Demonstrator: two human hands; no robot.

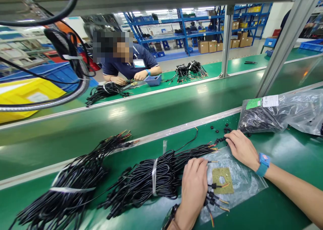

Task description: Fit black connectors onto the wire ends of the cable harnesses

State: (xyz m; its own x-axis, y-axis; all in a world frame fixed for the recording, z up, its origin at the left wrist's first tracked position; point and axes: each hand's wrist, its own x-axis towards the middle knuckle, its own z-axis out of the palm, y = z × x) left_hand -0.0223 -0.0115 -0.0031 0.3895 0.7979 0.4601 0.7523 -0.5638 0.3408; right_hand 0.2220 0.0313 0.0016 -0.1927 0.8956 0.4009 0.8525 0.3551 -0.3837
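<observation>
A clear bag (262, 119) of dark parts lies at right, while a small blue bin (153, 81) sits by a co-worker (143, 56) and a yellow bin (27, 97) stands far left. On the green bench (285, 169), with blue shelves (161, 40) beyond, the left hand (194, 179), fingers together, covers cable ends beside a tied cable bundle (141, 176), and the right hand (241, 149), fingers narrowed, touches small black parts (220, 140) near the bag; I cannot tell whether either grips. A yellowish pad (228, 174) lies between them, and a slanted metal post (280, 38) blocks some background.
</observation>
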